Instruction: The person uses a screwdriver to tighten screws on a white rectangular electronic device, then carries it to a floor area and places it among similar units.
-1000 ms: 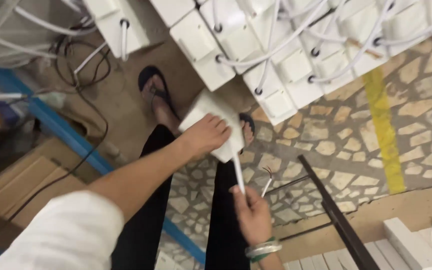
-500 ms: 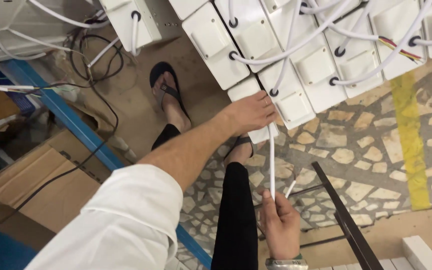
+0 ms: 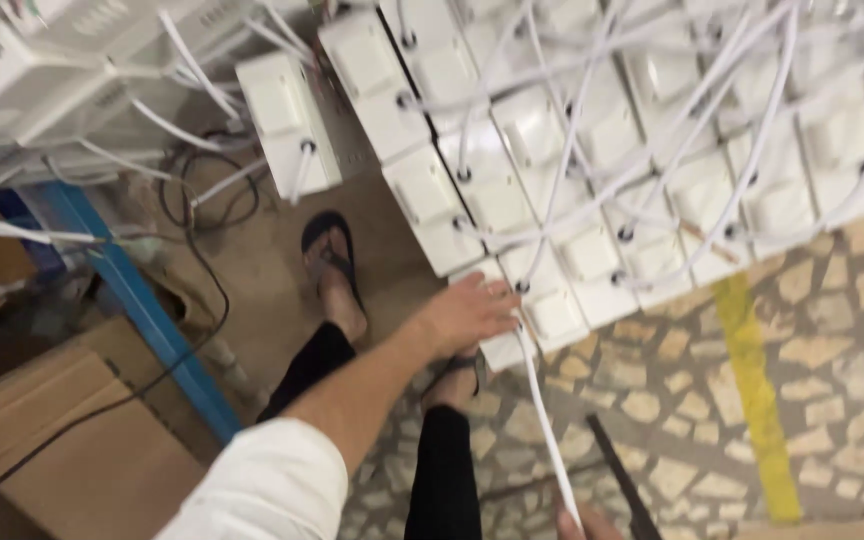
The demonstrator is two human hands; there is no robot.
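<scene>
Left hand (image 3: 467,318): mine, fingers spread and pressing one white box (image 3: 505,345) against the low end of the stacked white boxes (image 3: 592,150).

Right hand (image 3: 587,524): only its top shows at the frame's bottom edge, pinching one white cable (image 3: 544,425) that runs up to that box.

Risk: I judge a hard tug on the cable could drag the box out or topple neighbours.

Stacked boxes: too many, blurred, uncountable. Sandalled feet (image 3: 337,265): two.

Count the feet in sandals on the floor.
2. One sandalled foot lies on the bare floor left of the left hand; the other sits just below that hand, partly hidden.
</scene>
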